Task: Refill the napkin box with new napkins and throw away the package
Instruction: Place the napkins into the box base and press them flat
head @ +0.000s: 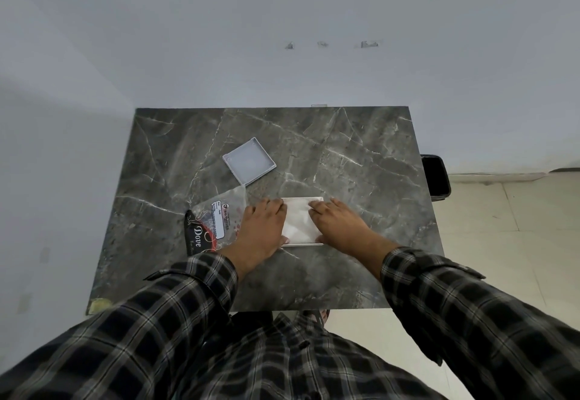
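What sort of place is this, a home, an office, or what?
Probably a plain room in a home or small office, though I can't be sure: a dark marble-look table against a bare, patched white wall, a tiled floor, and a black bin beside the table.

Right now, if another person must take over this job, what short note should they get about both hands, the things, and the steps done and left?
Left hand and right hand: both pressing flat on the white napkins in the open napkin box.
Box lid: off, lying behind the box on the marble table.
Plastic package: apparently emptied, left of the box, partly under the left hand.
Done: napkins in the box.
Left: put the lid on, discard the package, perhaps in the black bin beside the table.
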